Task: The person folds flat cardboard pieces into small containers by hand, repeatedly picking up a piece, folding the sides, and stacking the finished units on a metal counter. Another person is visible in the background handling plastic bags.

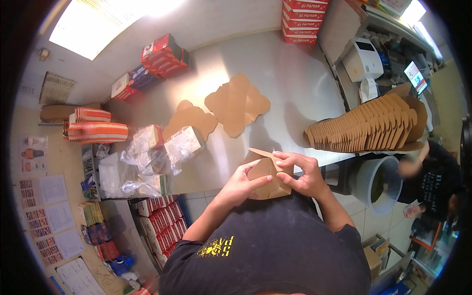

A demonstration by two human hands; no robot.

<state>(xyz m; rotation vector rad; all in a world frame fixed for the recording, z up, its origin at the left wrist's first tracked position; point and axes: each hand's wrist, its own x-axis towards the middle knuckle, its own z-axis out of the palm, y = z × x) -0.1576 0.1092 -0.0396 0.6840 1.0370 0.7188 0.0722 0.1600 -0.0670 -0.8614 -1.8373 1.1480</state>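
Close to my body, at the table's near edge, I hold a partly folded brown cardboard food box (260,170). My left hand (237,186) grips its left side, thumb across the front and fingers behind. With my right hand (306,173) I pinch the right side near a raised flap, thumb and fingers pressed on the card. One flap sticks up at the top. Beyond the box lie two flat brown cardboard blanks (239,104) on the metal table (275,69), one partly over the other. The box's underside is hidden.
Right of my hands lies a long row of nested brown boxes (364,125). Plastic-wrapped packs (184,145) and striped orange cartons (97,132) sit left. Red boxes (164,54) stand against the wall. A translucent bucket (384,184) and another person (437,177) are at right.
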